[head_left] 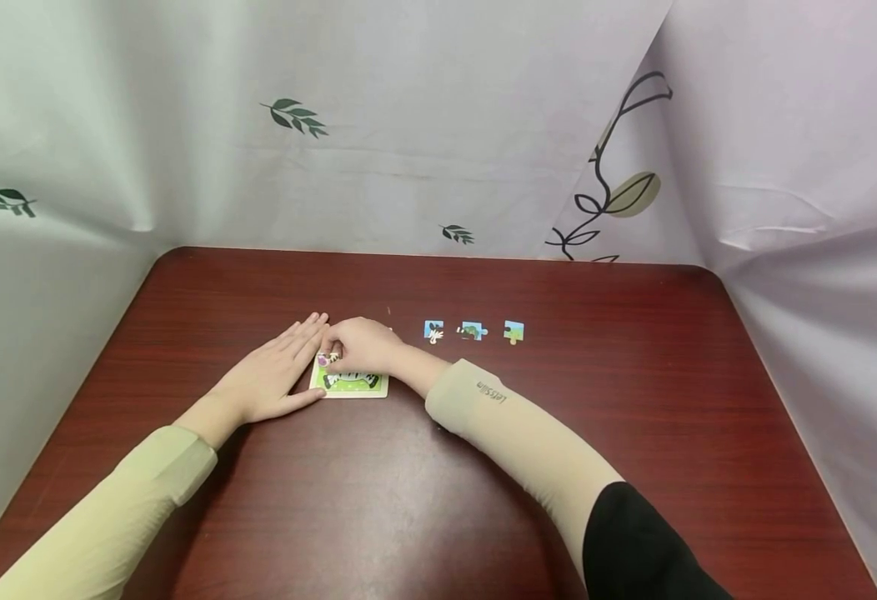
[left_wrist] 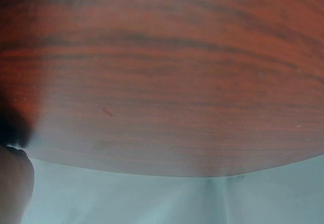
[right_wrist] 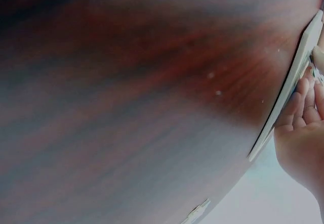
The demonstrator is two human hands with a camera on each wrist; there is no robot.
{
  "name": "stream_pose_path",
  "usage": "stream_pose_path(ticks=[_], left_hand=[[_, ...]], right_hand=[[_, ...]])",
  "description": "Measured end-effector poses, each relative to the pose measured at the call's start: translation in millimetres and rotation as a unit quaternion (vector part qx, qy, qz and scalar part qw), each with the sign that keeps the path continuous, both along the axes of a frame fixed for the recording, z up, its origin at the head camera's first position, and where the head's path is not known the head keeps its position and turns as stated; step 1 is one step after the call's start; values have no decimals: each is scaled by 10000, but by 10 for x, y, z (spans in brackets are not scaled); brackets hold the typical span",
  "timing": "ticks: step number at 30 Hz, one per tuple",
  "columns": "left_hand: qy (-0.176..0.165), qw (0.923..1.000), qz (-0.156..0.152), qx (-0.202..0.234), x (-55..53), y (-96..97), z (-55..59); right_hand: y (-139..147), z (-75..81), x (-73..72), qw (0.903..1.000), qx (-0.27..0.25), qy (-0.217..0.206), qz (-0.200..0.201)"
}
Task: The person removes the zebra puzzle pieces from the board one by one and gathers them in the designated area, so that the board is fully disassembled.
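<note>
A small puzzle board [head_left: 356, 392] with a white frame, showing a green scene with a zebra's striped legs, lies on the table between the hands. My left hand [head_left: 273, 375] lies flat along its left side, fingers extended, thumb at the near left corner. My right hand [head_left: 366, 344] is over the board with curled fingers. Its thumb and forefinger pinch a puzzle piece [head_left: 325, 360] with white and purple on it, at the board's left side. The hand hides the board's far part. In the right wrist view, the right hand [right_wrist: 304, 115] overlaps the board's edge [right_wrist: 283, 95].
Right of the board lie three loose puzzle pieces in a row: a blue one with a zebra-like print [head_left: 434, 332], a blue-green one [head_left: 473, 331] and a blue and green one [head_left: 513, 331]. Pale curtains [head_left: 423, 183] enclose the red-brown table [head_left: 378, 517] at back and sides.
</note>
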State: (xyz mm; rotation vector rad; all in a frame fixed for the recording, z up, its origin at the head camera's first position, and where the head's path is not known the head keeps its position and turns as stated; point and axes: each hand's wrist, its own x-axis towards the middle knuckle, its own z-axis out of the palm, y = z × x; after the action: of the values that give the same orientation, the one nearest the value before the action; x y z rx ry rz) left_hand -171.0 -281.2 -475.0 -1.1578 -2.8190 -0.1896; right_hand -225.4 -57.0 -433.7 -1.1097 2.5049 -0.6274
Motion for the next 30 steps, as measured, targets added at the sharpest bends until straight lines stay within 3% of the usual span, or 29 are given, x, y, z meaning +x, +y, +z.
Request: stream_pose_path(ticks=[12, 30], left_hand=[[-33, 10000, 38, -21, 12, -1, 11], [-215, 9995, 227, 82, 44, 58, 40]], right_hand=[[-14, -3, -1, 9996, 2, 278, 62], [-5, 15, 36, 10000, -75, 34, -25]])
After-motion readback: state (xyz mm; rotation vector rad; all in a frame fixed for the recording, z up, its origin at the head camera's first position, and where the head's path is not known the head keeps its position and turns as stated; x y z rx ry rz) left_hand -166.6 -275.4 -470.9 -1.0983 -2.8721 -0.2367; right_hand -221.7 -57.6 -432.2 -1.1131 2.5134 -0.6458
